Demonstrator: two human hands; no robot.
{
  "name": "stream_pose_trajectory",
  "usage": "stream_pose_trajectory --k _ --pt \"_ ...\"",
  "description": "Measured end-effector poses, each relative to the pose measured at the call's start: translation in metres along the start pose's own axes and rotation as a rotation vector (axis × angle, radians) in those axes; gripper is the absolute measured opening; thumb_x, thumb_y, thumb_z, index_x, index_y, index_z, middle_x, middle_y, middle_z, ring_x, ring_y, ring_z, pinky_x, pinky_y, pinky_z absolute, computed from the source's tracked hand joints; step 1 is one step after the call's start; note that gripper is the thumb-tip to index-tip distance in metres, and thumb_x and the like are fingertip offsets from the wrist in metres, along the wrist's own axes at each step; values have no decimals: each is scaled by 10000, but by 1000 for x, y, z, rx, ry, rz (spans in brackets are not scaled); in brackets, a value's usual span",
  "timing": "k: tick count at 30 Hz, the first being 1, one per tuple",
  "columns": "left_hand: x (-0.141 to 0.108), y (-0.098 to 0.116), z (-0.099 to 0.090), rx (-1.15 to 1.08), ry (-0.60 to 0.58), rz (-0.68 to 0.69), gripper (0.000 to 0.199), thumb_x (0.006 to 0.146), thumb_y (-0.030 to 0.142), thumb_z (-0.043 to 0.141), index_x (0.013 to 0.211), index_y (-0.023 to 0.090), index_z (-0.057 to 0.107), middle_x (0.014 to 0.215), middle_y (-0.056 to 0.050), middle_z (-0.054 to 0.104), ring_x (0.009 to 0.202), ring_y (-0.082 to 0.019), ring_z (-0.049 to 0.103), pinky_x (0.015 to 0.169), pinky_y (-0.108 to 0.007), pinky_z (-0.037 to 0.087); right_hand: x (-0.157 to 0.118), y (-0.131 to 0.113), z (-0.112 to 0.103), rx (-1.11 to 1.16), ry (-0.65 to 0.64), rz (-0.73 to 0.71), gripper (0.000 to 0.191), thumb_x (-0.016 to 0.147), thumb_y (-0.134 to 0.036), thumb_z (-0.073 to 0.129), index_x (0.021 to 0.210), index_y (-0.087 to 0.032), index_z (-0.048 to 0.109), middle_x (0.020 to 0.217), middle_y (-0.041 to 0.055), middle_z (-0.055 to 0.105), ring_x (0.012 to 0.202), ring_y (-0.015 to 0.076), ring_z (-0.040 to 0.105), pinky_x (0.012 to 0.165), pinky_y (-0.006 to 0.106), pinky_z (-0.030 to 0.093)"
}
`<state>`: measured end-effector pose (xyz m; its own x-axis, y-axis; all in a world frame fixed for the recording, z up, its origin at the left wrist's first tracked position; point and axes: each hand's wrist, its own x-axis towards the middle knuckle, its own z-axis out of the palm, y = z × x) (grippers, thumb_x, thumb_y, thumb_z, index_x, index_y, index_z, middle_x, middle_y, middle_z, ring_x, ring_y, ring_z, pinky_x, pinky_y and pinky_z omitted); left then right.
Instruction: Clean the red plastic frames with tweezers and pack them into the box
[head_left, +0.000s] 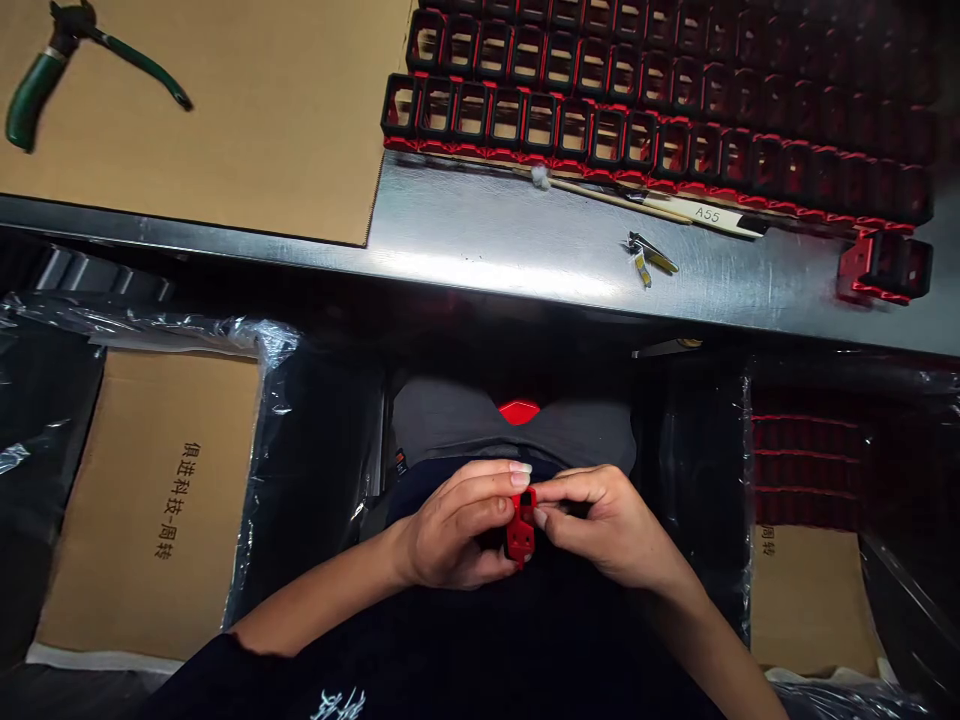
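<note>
Above my lap, my left hand (469,525) grips a small red and black plastic part (523,530) between its fingers and thumb. From the other side my right hand (600,520) pinches with thumb and forefinger at the part's upper right edge. Whether those fingertips hold the part itself or some tiny piece at its edge I cannot tell. Rows of similar red and black parts (540,120) stand on the metal bench, and a single one (885,268) sits apart at the right.
Nail clippers (649,258), a cotton-tipped stick (615,198) and a label marked A55 (706,213) lie on the metal bench (465,230). Green-handled pliers (67,60) rest on cardboard (262,130). Plastic-lined bins with a cardboard sheet (142,500) and red parts (806,470) flank me.
</note>
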<state>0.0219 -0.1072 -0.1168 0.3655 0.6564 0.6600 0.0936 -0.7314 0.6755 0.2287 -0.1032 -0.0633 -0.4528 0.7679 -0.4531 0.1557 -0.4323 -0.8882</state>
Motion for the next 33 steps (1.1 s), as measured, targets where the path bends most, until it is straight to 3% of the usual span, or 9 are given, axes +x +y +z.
stream_pose_trajectory --k 5,11,17,24,29,33 --pt "-2 1 0 -4 -25 13 578 904 248 716 1406 100 473 1166 -159 688 1225 -259 662 940 -398 658 3 -8 5 -113 52 -6 177 828 -131 682 712 -200 797 653 -13 698 614 107 602 625 221 466" --pt "-1 3 -2 -79 12 -136 751 815 370 811 1433 133 457 1176 -177 692 1094 -287 711 867 -457 660 -2 -1 -9 46 -103 -8 302 870 -179 611 1094 -199 812 734 9 731 609 113 572 597 238 439" --pt "-3 3 -1 -168 49 -244 769 790 386 831 1428 177 454 1216 -176 644 1102 -290 687 899 -472 631 2 -3 -3 67 -32 78 301 840 -246 661 1091 -180 813 619 -20 640 527 87 432 529 234 359" --pt "-10 0 1 -344 68 -346 863 826 375 808 1545 237 351 1317 -172 585 1235 -287 629 1017 -473 584 5 0 5 125 -5 48 246 869 -318 722 1070 -202 805 649 -20 656 576 102 509 598 249 433" --pt "-12 0 1 -702 108 -554 660 875 429 765 1454 291 482 1454 -157 540 1370 -309 570 1112 -503 518 10 9 13 282 11 88 424 805 -519 806 1071 -190 775 772 17 733 625 118 599 608 244 470" --pt "-15 0 3 -806 148 -606 629 854 438 792 1402 304 513 1480 -147 559 1408 -300 539 1130 -502 495 13 13 19 319 -6 95 488 794 -600 793 1034 -175 773 779 36 748 672 147 658 667 273 520"
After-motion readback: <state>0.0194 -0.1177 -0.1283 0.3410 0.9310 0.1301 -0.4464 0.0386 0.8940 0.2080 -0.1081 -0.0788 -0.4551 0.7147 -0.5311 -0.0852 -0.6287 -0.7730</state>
